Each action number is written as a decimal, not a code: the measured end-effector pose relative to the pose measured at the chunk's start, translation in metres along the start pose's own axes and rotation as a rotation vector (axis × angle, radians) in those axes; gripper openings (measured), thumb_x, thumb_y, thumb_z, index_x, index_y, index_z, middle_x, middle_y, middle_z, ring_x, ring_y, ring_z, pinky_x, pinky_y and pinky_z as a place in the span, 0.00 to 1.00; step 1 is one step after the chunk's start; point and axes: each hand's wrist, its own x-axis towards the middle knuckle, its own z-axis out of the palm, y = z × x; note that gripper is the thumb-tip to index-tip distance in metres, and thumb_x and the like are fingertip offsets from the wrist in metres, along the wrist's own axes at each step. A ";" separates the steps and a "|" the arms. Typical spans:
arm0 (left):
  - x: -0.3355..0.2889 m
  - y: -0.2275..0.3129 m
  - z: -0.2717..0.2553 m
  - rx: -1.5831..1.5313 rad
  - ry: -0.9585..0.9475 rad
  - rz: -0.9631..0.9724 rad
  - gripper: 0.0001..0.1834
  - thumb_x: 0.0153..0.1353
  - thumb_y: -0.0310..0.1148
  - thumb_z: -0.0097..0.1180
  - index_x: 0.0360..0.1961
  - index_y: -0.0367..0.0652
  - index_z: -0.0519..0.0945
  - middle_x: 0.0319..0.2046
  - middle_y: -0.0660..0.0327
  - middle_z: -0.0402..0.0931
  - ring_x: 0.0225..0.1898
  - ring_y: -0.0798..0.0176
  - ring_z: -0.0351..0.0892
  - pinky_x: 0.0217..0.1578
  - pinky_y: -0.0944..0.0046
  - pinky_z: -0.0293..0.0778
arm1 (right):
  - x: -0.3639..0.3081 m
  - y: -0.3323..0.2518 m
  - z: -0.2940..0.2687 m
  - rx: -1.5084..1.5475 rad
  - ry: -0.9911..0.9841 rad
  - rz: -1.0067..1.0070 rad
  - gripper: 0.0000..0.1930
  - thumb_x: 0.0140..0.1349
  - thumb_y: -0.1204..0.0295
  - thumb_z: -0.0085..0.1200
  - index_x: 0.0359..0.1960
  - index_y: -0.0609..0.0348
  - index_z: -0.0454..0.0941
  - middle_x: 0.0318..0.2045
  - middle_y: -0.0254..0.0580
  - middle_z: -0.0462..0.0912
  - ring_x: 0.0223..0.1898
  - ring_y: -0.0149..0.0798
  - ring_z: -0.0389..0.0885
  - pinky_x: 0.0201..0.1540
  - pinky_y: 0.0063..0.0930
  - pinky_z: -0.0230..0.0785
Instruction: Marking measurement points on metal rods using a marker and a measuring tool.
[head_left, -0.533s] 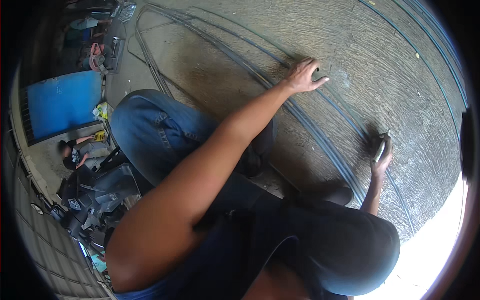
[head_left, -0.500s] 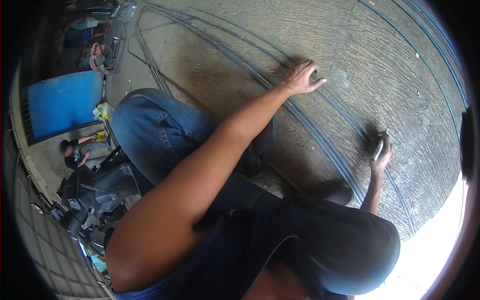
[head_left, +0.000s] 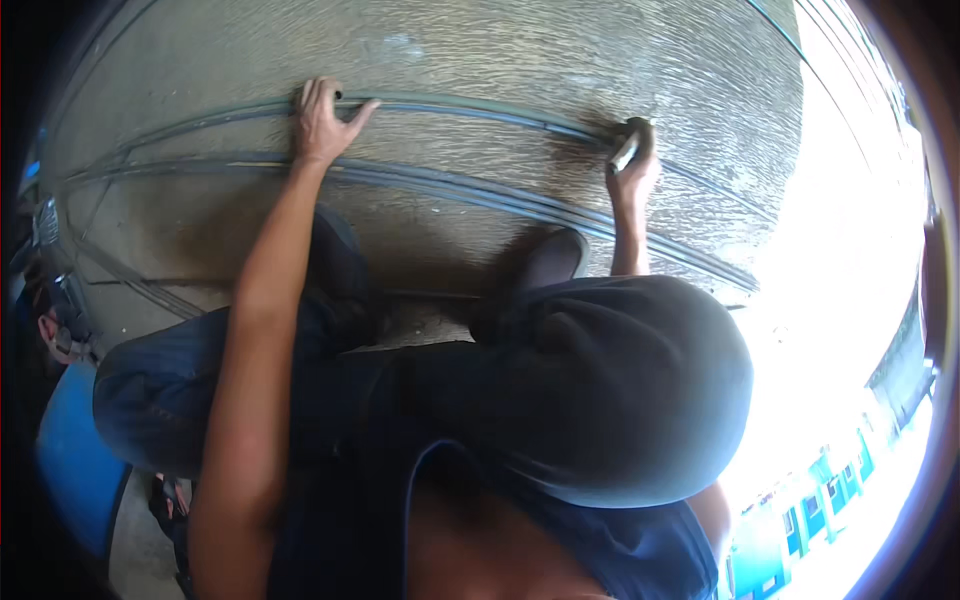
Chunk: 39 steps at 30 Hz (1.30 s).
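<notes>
My left hand (head_left: 325, 125) rests over a pair of thin metal rods (head_left: 470, 110), one greenish and one blue-grey. Its fingers bend down across them while the thumb sticks out apart. A small dark spot by the index finger is too small to identify. Farther right along the same rods, my right hand (head_left: 640, 175) is closed on a small, pale, flat-edged object (head_left: 625, 153) with something dark beside it. I cannot make out its kind. Nearer to my feet lies a bundle of blue-grey rods (head_left: 480, 195).
My shoes (head_left: 555, 255) stand close to the rod bundle on rough concrete (head_left: 560, 60). More bent rods (head_left: 130, 275) lie at left. A blue panel (head_left: 75, 455) stands at lower left. Bright daylight fills the right, with other rods (head_left: 780, 28) at upper right.
My view has swung to the right, so the hands and rods appear farther left and more level. The left hand stays over the rods; the right keeps its object.
</notes>
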 end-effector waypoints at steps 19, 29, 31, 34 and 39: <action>-0.014 -0.006 0.007 -0.016 0.029 -0.112 0.32 0.53 0.50 0.73 0.43 0.34 0.73 0.40 0.47 0.73 0.45 0.43 0.73 0.46 0.48 0.71 | -0.011 -0.035 0.031 0.081 -0.136 -0.223 0.16 0.54 0.82 0.51 0.46 0.60 0.77 0.40 0.51 0.84 0.44 0.55 0.85 0.47 0.39 0.75; -0.017 -0.011 0.011 -0.027 0.076 -0.097 0.32 0.52 0.51 0.73 0.43 0.34 0.74 0.41 0.48 0.73 0.46 0.43 0.73 0.48 0.49 0.70 | 0.003 -0.035 0.027 0.234 -0.271 -0.296 0.12 0.58 0.82 0.48 0.43 0.63 0.77 0.37 0.51 0.81 0.40 0.52 0.84 0.45 0.37 0.75; -0.017 -0.011 0.010 -0.025 0.081 -0.094 0.32 0.53 0.51 0.73 0.43 0.34 0.74 0.41 0.48 0.74 0.46 0.43 0.73 0.48 0.49 0.70 | 0.006 -0.034 0.027 0.241 -0.286 -0.308 0.11 0.58 0.82 0.48 0.43 0.63 0.77 0.37 0.51 0.81 0.40 0.52 0.83 0.45 0.37 0.75; -0.016 -0.012 0.011 0.001 0.065 -0.088 0.32 0.53 0.51 0.72 0.42 0.34 0.74 0.41 0.48 0.74 0.46 0.43 0.73 0.48 0.49 0.70 | 0.009 -0.033 0.027 0.254 -0.296 -0.337 0.11 0.58 0.82 0.48 0.42 0.63 0.78 0.37 0.50 0.80 0.40 0.52 0.82 0.45 0.36 0.74; -0.016 -0.011 0.012 -0.016 0.064 -0.097 0.32 0.52 0.51 0.73 0.42 0.34 0.74 0.40 0.48 0.74 0.46 0.43 0.73 0.48 0.48 0.70 | 0.010 -0.028 0.029 0.228 -0.294 -0.393 0.11 0.59 0.81 0.48 0.42 0.63 0.77 0.38 0.50 0.80 0.40 0.51 0.82 0.45 0.37 0.74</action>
